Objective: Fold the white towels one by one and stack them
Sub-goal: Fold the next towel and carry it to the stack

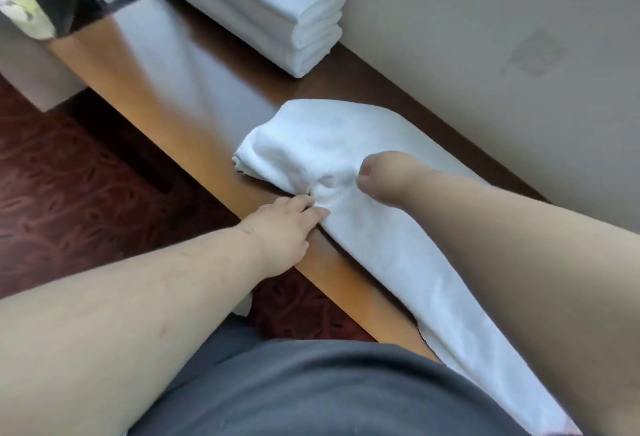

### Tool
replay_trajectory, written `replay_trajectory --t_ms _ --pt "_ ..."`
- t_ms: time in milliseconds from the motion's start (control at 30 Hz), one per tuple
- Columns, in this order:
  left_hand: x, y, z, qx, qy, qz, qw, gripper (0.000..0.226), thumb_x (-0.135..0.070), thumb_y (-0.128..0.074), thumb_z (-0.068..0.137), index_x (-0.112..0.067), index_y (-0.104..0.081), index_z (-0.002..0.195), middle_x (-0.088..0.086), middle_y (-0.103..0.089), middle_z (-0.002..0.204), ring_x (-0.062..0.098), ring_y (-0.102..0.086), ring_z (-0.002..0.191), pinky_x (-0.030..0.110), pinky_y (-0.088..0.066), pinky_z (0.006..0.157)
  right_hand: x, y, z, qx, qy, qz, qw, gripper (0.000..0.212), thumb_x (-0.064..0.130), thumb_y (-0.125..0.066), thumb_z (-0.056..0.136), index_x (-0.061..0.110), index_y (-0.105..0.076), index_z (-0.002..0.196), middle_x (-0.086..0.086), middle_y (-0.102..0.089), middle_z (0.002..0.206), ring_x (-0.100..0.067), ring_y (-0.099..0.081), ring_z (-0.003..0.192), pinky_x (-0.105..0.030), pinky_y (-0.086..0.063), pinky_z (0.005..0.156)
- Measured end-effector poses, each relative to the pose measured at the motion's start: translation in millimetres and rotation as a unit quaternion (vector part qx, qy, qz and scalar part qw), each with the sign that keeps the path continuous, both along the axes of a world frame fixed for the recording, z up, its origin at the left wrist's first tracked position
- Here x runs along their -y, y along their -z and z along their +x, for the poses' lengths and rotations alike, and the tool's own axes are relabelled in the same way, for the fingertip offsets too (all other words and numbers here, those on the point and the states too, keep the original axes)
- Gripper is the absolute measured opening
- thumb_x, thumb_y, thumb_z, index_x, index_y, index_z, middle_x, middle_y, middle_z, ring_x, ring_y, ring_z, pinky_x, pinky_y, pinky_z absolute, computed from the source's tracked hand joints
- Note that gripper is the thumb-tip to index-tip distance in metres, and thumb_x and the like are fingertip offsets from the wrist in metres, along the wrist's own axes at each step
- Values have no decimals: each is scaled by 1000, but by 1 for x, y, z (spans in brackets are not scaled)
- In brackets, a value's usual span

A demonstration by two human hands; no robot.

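towel (363, 227) lies long on the worktop (194, 113), soft, limp and light by my judgement, left hand (282, 231) pinching its near edge, right hand (379, 175) bunching the middle; i would grip hems, stack (277, 9) beyond.

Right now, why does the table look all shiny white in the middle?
In the head view, light glares off the glossy wooden table, washing out its brown; the folded towel stack and the towel under both hands look soft and slightly blurred, and the wide lens bends the wall edge.
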State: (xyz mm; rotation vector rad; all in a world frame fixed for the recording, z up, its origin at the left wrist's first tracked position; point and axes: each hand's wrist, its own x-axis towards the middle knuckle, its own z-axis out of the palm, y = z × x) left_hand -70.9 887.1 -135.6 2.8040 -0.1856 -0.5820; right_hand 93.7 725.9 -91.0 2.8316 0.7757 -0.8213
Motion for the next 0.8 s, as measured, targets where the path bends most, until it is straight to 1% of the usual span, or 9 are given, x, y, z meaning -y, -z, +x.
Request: replay_trajectory --t_ms 133,300,367,433,500,567,633,733,800 --pt "-21 4 7 113 -206 -59 970 68 -40 -57 91 -28 -24 149 1 -25 151 26 -26 137 41 -32 108 -43 -2 39 35 72 149 986 34 33 -47 95 29 -57 126 3 -58 121 -21 -58 104 -33 -48 82" --pt "-46 19 44 101 -509 -159 840 86 -52 -63 85 -20 -19 152 10 -28 152 33 -31 135 43 -28 110 -85 19 89 55 51 155 985 46 25 -43 95 28 -46 141 -2 -50 140 -26 -50 122 -33 -43 95" --pt "-57 27 57 64 -549 -171 816 83 -56 -64 83 -17 -30 148 11 -40 146 34 -43 129 43 -36 107 -95 28 102 14 69 131 989 52 28 -44 94 29 -41 146 0 -50 142 -26 -54 118 -34 -46 95" --pt "-64 31 61 33 -535 -160 829 57 -56 -61 84 -17 -53 124 9 -59 123 31 -57 107 39 -47 89 -103 31 110 -7 56 87 995 58 35 -50 88 31 -41 145 2 -52 139 -25 -57 113 -32 -47 90" --pt "-66 29 60 25 -519 -171 837 38 -55 -59 84 -19 -59 96 5 -62 103 27 -59 89 33 -46 71 -104 26 116 -6 24 35 999 53 41 -53 79 33 -54 131 5 -61 122 -21 -61 100 -31 -49 80" --pt "-64 23 58 51 -541 -231 807 33 -53 -62 81 -21 -58 89 4 -58 101 26 -60 86 31 -46 66 -102 18 121 -15 0 9 1000 38 44 -54 72 31 -67 106 8 -67 102 -19 -64 89 -31 -53 75" --pt "-60 16 57 85 -562 -348 745 29 -45 -66 79 -26 -58 99 -1 -62 99 21 -63 88 31 -51 68 -98 11 125 -32 -7 22 999 25 44 -56 71 32 -66 90 6 -67 92 -17 -64 83 -31 -53 71" --pt "-52 7 60 115 -601 -553 565 50 -31 -73 74 -30 -50 119 -4 -65 111 17 -67 100 43 -56 87 -91 -5 134 -21 6 99 995 19 40 -56 73 30 -58 89 6 -64 84 -15 -59 71 -27 -43 57" --pt "-53 5 64 142 -626 -604 472 51 -26 -73 75 -35 -49 119 -3 -66 115 18 -70 98 44 -58 83 -84 -12 142 26 13 206 978 21 35 -53 73 21 -51 89 5 -58 75 -13 -51 61 -25 -38 50"
